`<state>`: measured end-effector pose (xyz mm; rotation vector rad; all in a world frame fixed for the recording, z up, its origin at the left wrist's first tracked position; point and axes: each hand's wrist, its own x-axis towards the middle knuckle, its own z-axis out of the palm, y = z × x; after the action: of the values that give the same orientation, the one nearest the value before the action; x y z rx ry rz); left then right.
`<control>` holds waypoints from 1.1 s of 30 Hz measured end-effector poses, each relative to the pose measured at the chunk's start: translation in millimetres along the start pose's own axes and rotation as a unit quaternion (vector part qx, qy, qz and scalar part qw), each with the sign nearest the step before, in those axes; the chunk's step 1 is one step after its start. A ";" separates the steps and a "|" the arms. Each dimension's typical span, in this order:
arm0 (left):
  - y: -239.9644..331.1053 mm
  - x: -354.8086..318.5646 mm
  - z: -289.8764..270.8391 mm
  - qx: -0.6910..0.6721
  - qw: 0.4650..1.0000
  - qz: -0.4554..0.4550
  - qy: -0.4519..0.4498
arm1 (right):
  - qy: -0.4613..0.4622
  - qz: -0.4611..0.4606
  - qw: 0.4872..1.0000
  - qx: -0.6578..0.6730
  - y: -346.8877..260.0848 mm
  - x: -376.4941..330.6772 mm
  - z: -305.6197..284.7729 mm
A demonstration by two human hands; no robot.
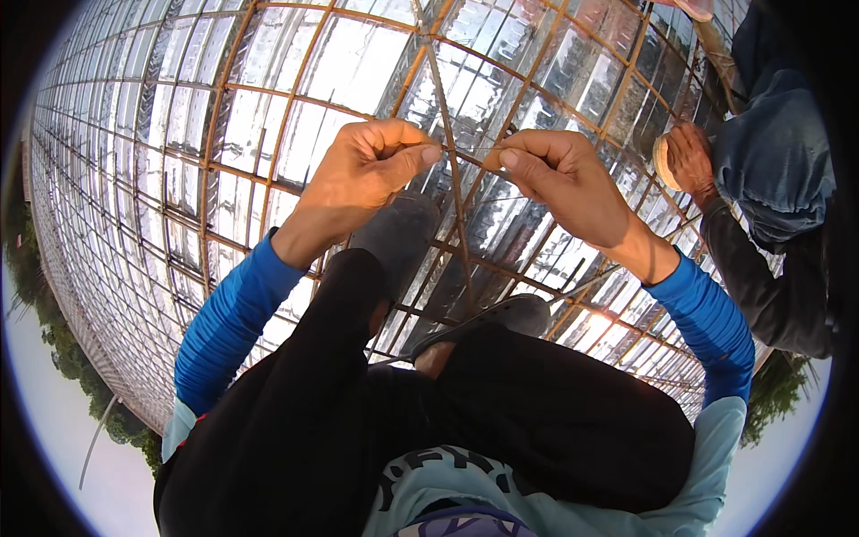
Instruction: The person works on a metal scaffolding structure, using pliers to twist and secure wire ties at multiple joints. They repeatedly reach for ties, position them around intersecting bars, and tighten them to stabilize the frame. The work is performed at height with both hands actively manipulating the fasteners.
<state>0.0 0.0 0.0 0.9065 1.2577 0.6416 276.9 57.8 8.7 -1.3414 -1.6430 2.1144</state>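
Observation:
My left hand pinches one end of a thin wire between thumb and forefinger. Opposite it, my right hand is closed in a similar pinch at the wire's other end. The short strand runs between the fingertips, too fine to make out fully. Both hands are just above a grid of rusty rebar, close to a diagonal bar that crosses it. Whether the wire passes around a bar cannot be seen.
Shiny ribbed metal decking lies beneath the rebar. My dark shoes rest on the grid below my hands. At right, a co-worker's hand is at a round yellowish object. Trees stand beyond the deck's left edge.

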 end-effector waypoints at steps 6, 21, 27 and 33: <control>5.2 11.8 -23.8 0.087 0.995 0.034 -0.039 | 0.048 -0.160 0.979 -0.119 19.8 -7.1 3.3; -1.5 5.7 -29.9 -0.033 0.995 0.083 -0.045 | 0.051 -0.098 0.991 -0.078 13.0 -22.0 -4.6; -2.0 8.3 -29.4 0.097 0.980 0.176 -0.007 | -0.007 -0.115 0.987 -0.108 11.1 -29.6 -8.0; 14.8 7.2 -34.2 0.205 0.947 0.244 -0.033 | -0.055 -0.079 0.989 -0.114 1.2 -36.9 -14.2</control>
<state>-30.8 21.1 7.0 1.6040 1.1287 0.7387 309.2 45.5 28.0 -1.1232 -2.0152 1.9915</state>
